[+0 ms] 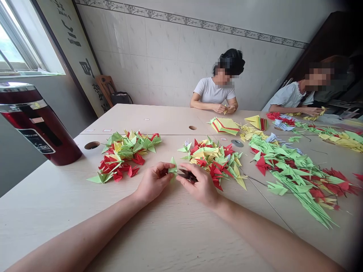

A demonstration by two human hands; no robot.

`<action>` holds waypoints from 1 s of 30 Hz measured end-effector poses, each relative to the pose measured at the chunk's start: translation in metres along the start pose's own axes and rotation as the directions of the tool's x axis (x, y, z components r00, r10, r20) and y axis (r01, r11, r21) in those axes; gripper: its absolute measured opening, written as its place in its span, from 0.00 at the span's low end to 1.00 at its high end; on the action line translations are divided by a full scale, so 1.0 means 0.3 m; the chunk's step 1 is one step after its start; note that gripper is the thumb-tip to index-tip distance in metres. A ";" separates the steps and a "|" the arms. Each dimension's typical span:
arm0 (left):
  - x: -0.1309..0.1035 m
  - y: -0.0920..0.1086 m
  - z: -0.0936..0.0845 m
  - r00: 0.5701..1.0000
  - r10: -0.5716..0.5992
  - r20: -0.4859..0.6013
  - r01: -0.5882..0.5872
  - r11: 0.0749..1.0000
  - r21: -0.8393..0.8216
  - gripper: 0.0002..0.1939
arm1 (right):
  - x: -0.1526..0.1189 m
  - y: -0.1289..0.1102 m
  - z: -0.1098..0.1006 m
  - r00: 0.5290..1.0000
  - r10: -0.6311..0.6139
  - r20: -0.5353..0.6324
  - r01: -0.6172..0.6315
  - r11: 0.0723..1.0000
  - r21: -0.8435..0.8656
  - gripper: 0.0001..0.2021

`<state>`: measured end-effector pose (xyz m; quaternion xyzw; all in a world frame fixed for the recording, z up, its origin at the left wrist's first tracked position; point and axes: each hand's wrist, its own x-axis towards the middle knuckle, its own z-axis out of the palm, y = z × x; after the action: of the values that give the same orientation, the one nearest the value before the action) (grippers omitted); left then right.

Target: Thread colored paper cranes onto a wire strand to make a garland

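My left hand [153,180] pinches a light green folded paper crane [172,168] above the table, just left of the middle. Close on its right, my right hand [200,183] is closed around small dark snips [187,175], mostly covered by the fingers. The snips' tips point at the crane; whether they touch it I cannot tell. To the left of my hands lies a heap of red, green and yellow paper cranes [124,153]. Another mixed heap of paper cranes [211,156] lies just beyond my right hand.
A dark red vacuum flask [39,124] stands at the table's left. Long strings of paper cranes [295,173] cover the right side. Farther back are stacked paper squares [225,125] and a dark disc [237,143]. Two people sit across the table, handling yellow paper.
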<state>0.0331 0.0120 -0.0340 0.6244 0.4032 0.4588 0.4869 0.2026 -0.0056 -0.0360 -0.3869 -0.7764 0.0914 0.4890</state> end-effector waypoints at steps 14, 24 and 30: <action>-0.021 0.050 0.002 0.979 0.136 0.150 -0.189 0.886 0.423 0.08 | -0.010 -0.009 0.003 0.993 -0.077 0.086 0.067 0.991 0.114 0.06; -0.018 0.010 -0.005 0.985 0.159 0.062 -0.171 0.926 0.337 0.19 | 0.088 0.001 -0.101 0.982 -0.115 -0.152 0.101 0.990 -0.100 0.04; 0.007 0.023 -0.053 0.937 0.347 0.038 -0.284 0.693 0.663 0.13 | 0.143 0.053 -0.190 0.912 -0.055 -0.406 -0.070 0.956 -0.286 0.07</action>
<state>0.0187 0.0163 -0.0253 0.7938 0.4470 0.3912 0.1303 0.2485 0.0212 0.0141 -0.4687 -0.6599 -0.1064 0.5775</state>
